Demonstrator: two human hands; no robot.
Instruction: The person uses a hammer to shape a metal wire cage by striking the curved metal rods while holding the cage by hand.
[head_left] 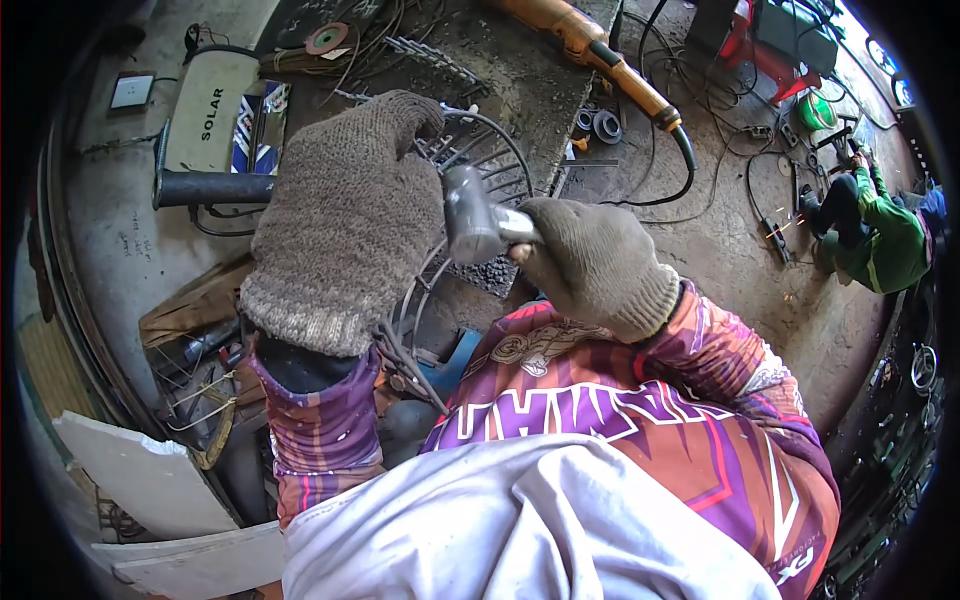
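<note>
At the far left, a white switch plate [131, 91] sits on the wall, with a pale box [208, 110] right of it and a dark tube [215, 189] below that. Lower down, broken white boards [145, 475] and a brown wooden piece [195, 303] crowd the left side.

The gloved left hand [345, 215] comes next, its back to the camera. Its fingers bend at the upper right beside a round metal barred frame [513, 150]; I cannot tell whether they grip it. This glove hides the frame's left part, and the hammer [475, 215] blocks more. The frame shows over the near part of the dark table [530, 95], with bars reappearing below the glove. Ribbed rods [437, 62] and a round disc [327, 38] lie beyond it.

The gloved right hand [605, 265] has its fingers closed round the handle, the hammer's grey head pointing left, near the left glove.

An orange power tool [590, 45] lies across the table's right edge, its black cable trailing off. Farther right, cables litter the floor [720, 190], near a green roll [817, 110]. At the far right, a co-worker [880, 240] in green bends near flying sparks.
</note>
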